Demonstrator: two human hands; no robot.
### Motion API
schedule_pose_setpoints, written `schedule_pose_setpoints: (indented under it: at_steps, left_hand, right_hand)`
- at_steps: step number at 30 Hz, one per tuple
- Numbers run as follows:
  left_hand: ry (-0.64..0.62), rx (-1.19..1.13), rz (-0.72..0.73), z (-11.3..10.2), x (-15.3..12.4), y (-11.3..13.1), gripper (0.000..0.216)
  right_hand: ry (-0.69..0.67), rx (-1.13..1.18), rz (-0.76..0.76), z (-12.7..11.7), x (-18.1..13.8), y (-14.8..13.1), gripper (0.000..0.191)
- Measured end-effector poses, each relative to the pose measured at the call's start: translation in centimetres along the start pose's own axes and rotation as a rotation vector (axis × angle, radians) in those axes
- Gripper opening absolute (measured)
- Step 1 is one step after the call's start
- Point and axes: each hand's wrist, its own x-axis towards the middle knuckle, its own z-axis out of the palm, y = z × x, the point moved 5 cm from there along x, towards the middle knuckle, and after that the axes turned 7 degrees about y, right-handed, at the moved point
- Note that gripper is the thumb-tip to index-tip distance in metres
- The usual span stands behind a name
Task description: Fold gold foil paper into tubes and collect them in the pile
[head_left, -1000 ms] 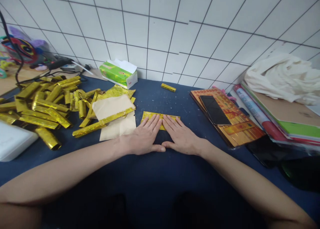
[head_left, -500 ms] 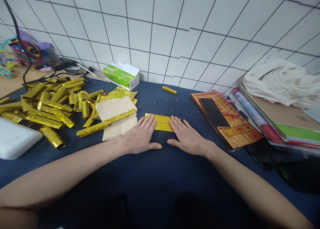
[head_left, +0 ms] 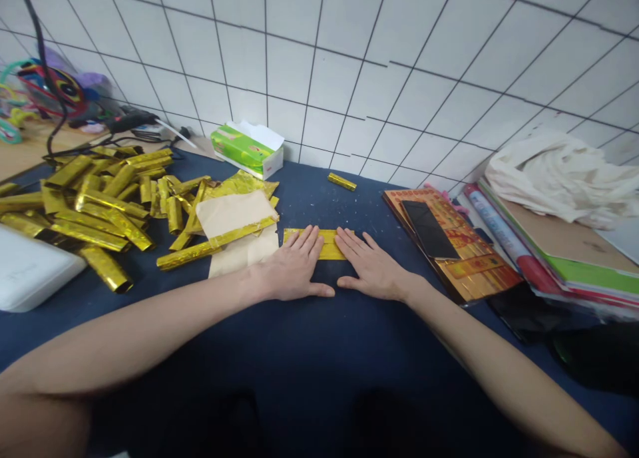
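Note:
A folded strip of gold foil paper (head_left: 328, 246) lies flat on the dark blue tabletop, crosswise in front of me. My left hand (head_left: 297, 265) rests palm down over its left part, fingers stretched out. From the other side, my right hand (head_left: 369, 263) lies flat with its fingers on the strip's right end, hiding part of it. The two thumbs point toward each other below the strip. Beside my left hand are sheets of gold-and-tan paper (head_left: 234, 217), with a long narrow gold strip (head_left: 200, 250) across them.
A heap of rolled gold paper tubes (head_left: 100, 205) fills the left, behind a white case (head_left: 34, 268). One small gold roll (head_left: 342, 182) lies near the wall. A green tissue box (head_left: 247, 150) stands at the back. On the right, a phone (head_left: 430, 230) lies on orange-gold packets (head_left: 474, 265).
My left hand has slid a little right along the gold strip, and my right hand has shifted slightly left. The hands are closer together. The view has tilted slightly.

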Motion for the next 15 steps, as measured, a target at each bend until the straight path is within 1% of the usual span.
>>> schedule_pose_setpoints:
  at_steps: [3,6,7,8,9,10,12,15]
  left_hand:
    - [0.011,-0.004,-0.013,0.1,-0.2,-0.2,0.103]
    - [-0.009,-0.007,-0.016,-0.1,-0.1,0.0,0.104]
    - [-0.016,-0.009,-0.018,-0.1,-0.1,0.0,0.104]
    - [-0.024,-0.012,-0.022,-0.2,-0.1,0.1,0.103]
    - [-0.031,-0.018,-0.025,-0.2,-0.1,0.1,0.103]
    - [-0.038,-0.023,-0.026,-0.2,0.0,0.1,0.1]
    - [-0.051,-0.033,-0.013,-0.2,-0.1,0.1,0.092]
    - [-0.043,-0.043,-0.004,0.0,-0.1,0.1,0.088]
  right_hand:
    - [-0.028,0.031,0.079,-0.2,-0.3,0.2,0.087]
    - [-0.068,0.057,0.218,-1.0,0.0,-0.1,0.088]
    - [-0.065,0.059,0.272,-1.3,0.3,-0.4,0.089]
    - [-0.029,0.062,0.302,-1.8,0.8,-0.9,0.089]
    - [0.012,0.076,0.291,-2.2,1.4,-1.8,0.088]
    - [0.043,0.104,0.247,-2.3,2.0,-2.8,0.086]
    - [0.048,0.179,0.166,-2.1,3.2,-4.8,0.086]
    - [0.03,0.25,0.151,-1.0,4.0,-5.8,0.084]
